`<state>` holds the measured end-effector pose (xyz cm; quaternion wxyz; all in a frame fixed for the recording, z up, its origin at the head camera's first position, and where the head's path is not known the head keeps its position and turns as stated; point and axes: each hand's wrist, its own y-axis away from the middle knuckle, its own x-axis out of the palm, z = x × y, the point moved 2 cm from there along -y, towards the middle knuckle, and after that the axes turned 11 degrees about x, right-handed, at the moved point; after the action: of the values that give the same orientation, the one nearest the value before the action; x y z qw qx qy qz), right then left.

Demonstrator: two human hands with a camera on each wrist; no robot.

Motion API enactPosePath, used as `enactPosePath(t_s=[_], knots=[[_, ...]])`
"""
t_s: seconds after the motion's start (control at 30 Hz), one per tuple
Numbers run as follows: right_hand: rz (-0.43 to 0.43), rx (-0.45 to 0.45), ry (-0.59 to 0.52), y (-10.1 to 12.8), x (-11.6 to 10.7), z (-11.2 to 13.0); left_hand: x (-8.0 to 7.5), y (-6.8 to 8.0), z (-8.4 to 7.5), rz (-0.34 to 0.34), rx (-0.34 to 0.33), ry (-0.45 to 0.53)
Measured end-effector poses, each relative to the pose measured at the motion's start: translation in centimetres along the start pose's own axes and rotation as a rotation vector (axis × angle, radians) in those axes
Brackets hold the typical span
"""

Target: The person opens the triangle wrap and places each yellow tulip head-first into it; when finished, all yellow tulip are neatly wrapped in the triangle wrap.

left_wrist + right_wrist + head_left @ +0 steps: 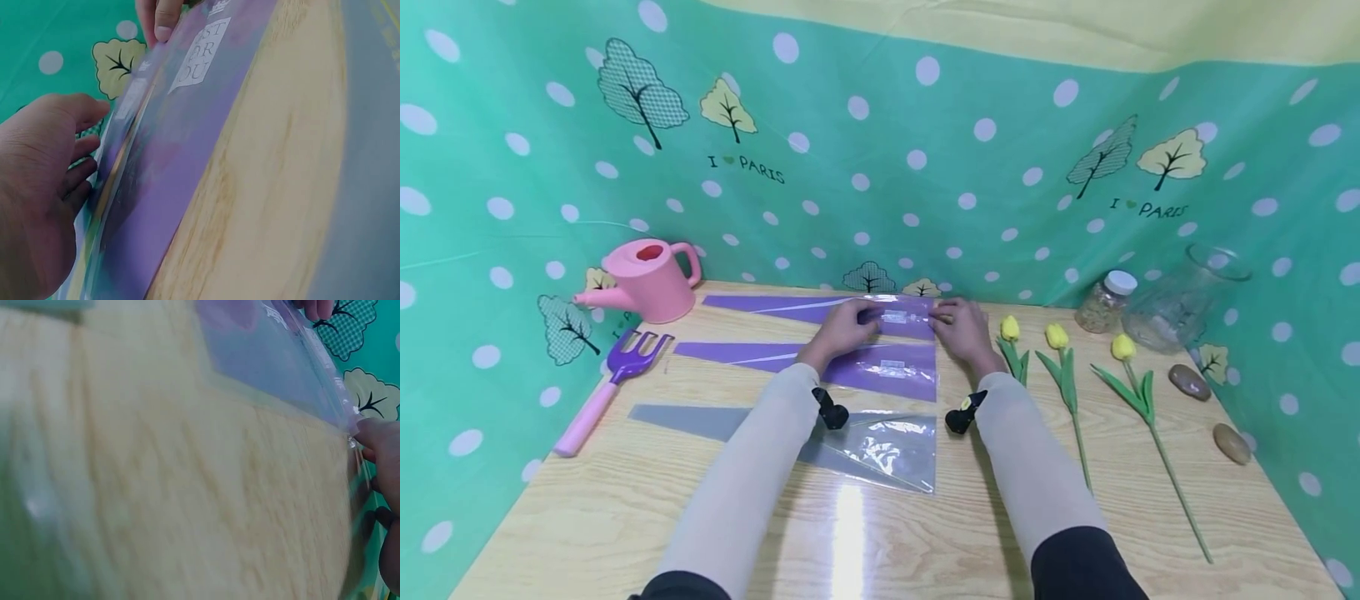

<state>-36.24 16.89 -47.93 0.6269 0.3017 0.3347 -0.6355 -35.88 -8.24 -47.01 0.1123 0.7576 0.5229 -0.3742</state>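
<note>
Green dotted cloth printed with trees walls in a wooden table [625, 517], and across its middle lie three tapered flower sleeves: a purple one at the back [820, 310], a second purple one [850, 365] nearer, and a clear one [865, 446] nearest. At ten o'clock stands a pink watering can [647, 279] with a purple fork [617, 379] below it; at two o'clock sit a glass vase [1187, 300] and a small jar [1105, 302], with three yellow tulips [1060, 367] and two stones [1210, 408] toward three o'clock. Both hands are at the back sleeve's wide end, around twelve o'clock. The left hand [844, 327] rests on the film with its fingers loosely bent against the edge; I cannot tell whether it has pinched a layer. The right hand [962, 327] nips the far corner of the mouth between thumb and fingertip. To my judgement, parting the mouth cleanly calls for one hand to pin the lower layer flat while the other lifts only the top layer, slowly, so the thin film neither creases nor drags along the table. Only the head view shows the whole layout; the left wrist view alone shows the white printed label [203, 53] on the sleeve and the right hand's fingertips [165, 22] at its edge, while the right wrist view shows that corner pinch closely, though blurred.
</note>
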Motion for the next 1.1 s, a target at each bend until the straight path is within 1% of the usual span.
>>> enactPosePath(t_s=[0.13,0.27,0.37,0.47,0.63,0.77,1.0,1.1], knots=[[-0.025,0.006,-0.012,0.2,0.0,0.1,0.1,0.1,0.0,0.000,0.010,0.000],[-0.047,0.013,-0.081,0.2,-0.3,0.1,0.2,-0.2,-0.2,-0.010,0.022,-0.005],[-0.072,-0.016,-0.134,0.1,-0.7,0.5,0.0,-0.5,-0.4,-0.034,0.030,0.001],[-0.086,-0.053,-0.151,-0.1,-1.2,1.3,-0.1,-0.8,-0.7,-0.061,0.027,-0.006],[-0.077,-0.058,-0.153,-0.2,-1.8,2.5,-0.2,-1.2,-0.9,-0.100,0.017,-0.050],[-0.075,-0.041,-0.169,0.0,-1.9,2.7,0.0,-1.4,-0.9,-0.127,0.015,-0.074],[-0.055,-0.016,-0.221,0.4,-1.6,2.6,0.6,-1.5,-0.7,-0.190,-0.013,-0.041],[-0.045,-0.010,-0.274,1.0,-2.0,2.5,0.9,-1.5,-0.6,-0.219,-0.026,-0.016]])
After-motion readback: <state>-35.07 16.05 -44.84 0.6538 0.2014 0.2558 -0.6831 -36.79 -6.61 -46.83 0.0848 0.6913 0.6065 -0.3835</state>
